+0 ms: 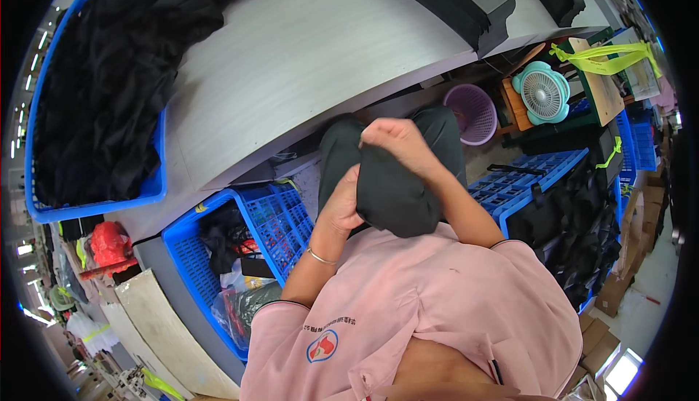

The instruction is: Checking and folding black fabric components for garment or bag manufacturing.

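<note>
One black cloth piece (397, 196) hangs over the lap (445, 139): the right hand (405, 139), closed narrowly, grips its upper edge; the left hand (342, 202) grips its left edge; the tabletop (306, 59) lies beyond.

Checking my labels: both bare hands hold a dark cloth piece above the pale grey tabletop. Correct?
Wrong place: the head view shows the left hand and right hand holding the dark cloth piece over the dark-trousered lap, short of the pale grey tabletop.
</note>
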Action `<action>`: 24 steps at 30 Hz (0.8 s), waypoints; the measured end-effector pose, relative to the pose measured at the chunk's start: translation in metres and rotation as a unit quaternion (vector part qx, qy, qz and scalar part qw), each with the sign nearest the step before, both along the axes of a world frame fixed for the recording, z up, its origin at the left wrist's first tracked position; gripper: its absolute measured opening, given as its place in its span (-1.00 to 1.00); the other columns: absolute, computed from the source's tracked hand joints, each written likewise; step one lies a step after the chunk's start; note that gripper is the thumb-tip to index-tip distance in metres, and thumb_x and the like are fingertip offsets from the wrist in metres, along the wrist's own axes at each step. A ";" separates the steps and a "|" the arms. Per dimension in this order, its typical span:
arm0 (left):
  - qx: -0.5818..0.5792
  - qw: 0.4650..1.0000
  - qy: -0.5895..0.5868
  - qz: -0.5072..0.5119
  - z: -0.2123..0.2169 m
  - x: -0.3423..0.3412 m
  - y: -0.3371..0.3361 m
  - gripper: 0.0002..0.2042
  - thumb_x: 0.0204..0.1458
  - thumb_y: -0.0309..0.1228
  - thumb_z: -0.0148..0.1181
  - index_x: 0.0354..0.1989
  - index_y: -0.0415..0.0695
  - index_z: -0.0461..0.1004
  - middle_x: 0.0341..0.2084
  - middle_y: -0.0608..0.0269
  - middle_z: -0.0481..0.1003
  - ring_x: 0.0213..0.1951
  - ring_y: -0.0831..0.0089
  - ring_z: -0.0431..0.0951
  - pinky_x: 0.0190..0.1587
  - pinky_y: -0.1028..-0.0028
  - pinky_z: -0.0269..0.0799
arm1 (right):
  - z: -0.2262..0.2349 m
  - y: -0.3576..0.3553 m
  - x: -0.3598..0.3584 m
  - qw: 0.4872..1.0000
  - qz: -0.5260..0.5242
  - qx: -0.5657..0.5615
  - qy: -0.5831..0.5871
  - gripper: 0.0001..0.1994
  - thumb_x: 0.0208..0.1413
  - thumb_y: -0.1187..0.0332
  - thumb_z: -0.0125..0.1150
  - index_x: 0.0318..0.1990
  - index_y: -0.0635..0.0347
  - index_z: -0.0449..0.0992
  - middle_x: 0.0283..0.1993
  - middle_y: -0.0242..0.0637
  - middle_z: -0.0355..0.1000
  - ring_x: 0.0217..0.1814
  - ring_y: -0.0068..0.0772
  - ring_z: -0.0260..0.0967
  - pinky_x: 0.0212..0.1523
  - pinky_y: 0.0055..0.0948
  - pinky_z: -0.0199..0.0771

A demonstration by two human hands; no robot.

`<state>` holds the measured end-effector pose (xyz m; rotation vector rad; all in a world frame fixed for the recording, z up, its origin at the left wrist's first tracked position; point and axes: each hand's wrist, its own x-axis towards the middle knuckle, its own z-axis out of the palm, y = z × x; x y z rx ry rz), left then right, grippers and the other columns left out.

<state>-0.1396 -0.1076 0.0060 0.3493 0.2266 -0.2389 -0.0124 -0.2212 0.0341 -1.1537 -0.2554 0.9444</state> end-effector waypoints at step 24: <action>0.244 0.914 0.029 0.322 0.023 0.047 0.030 -0.39 0.33 -0.02 -0.11 0.50 0.09 -0.04 0.45 0.27 0.03 0.46 0.35 0.00 0.42 0.32 -0.04 | -0.013 -0.021 -0.021 0.952 -0.147 -0.071 -0.258 -0.83 0.25 0.35 0.15 -0.20 0.31 0.52 -0.20 -0.35 0.47 -0.15 -0.55 0.38 -0.08 -0.56 0.37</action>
